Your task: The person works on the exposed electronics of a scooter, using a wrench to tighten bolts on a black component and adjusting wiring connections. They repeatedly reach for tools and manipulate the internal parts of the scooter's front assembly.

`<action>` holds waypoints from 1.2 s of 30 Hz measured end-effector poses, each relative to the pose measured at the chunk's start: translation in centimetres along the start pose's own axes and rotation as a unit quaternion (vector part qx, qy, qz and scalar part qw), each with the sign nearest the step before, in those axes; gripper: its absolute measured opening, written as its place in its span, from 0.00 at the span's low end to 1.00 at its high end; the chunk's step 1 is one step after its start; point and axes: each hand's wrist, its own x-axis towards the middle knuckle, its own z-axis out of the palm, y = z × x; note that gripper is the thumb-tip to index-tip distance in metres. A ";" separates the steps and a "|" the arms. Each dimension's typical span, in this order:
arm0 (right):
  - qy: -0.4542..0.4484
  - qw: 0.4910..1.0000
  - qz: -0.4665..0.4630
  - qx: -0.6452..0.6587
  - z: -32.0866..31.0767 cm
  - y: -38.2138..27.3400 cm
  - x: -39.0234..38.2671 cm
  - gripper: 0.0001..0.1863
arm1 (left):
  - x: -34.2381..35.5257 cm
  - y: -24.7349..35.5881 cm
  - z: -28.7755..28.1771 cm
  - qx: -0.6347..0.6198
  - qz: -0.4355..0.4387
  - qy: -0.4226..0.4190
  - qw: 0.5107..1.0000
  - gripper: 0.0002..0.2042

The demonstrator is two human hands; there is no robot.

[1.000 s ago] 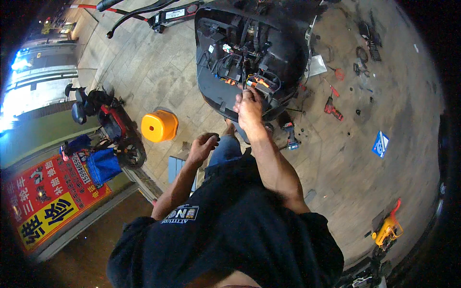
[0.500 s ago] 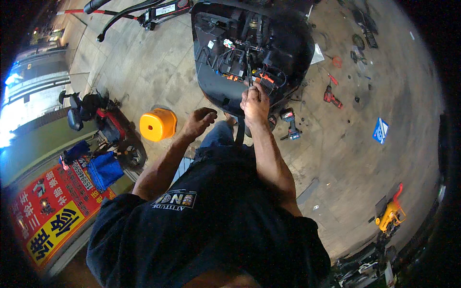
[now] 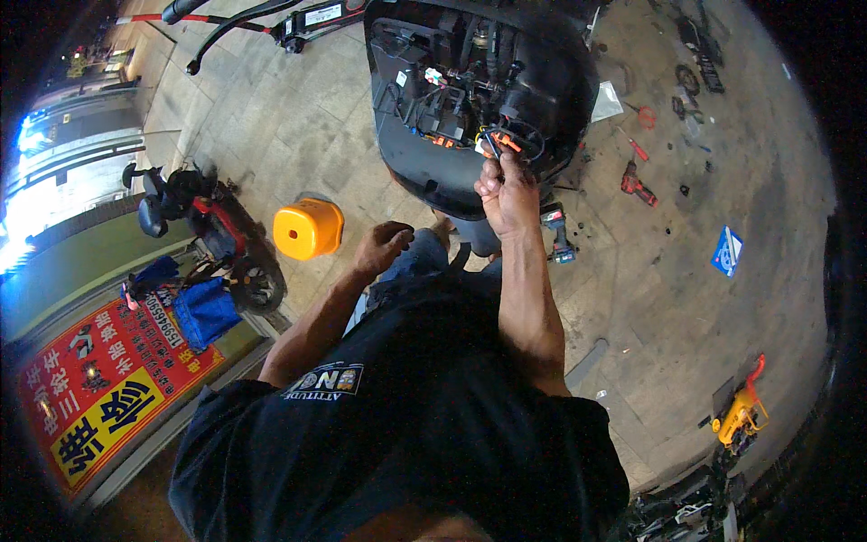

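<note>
My right hand [image 3: 508,190] is closed round a thin dark tool [image 3: 492,146], over the lower right of the open black vehicle housing [image 3: 414,167]. Beside the tool are orange connectors [image 3: 508,143] and looped black wires [image 3: 528,126]; what its tip touches is unclear. Inside the housing sit black modules, cables and small white connectors [image 3: 435,76]. My left hand [image 3: 384,244] hangs lower left of the housing with fingers curled; a dark patch at the fingertips may be an object, too small to name.
A yellow stool [image 3: 307,237] and red-black scooter [image 3: 217,226] stand left, near a sign. A drill [image 3: 558,235], red drill [image 3: 637,183], black parts, blue packet [image 3: 727,251] and yellow machine [image 3: 741,414] lie rightward. A black bar assembly [image 3: 298,27] is at top left.
My right hand has moved right and, since a second ago, upward, with the thin tool now by the orange connectors. My left hand has shifted slightly upward, fingers still curled.
</note>
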 end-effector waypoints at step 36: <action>0.095 0.971 -0.128 -0.177 0.1 2.3 0.6 0.12 | 5.1 1.3 -4.4 0.082 -0.036 -0.106 0.990 0.15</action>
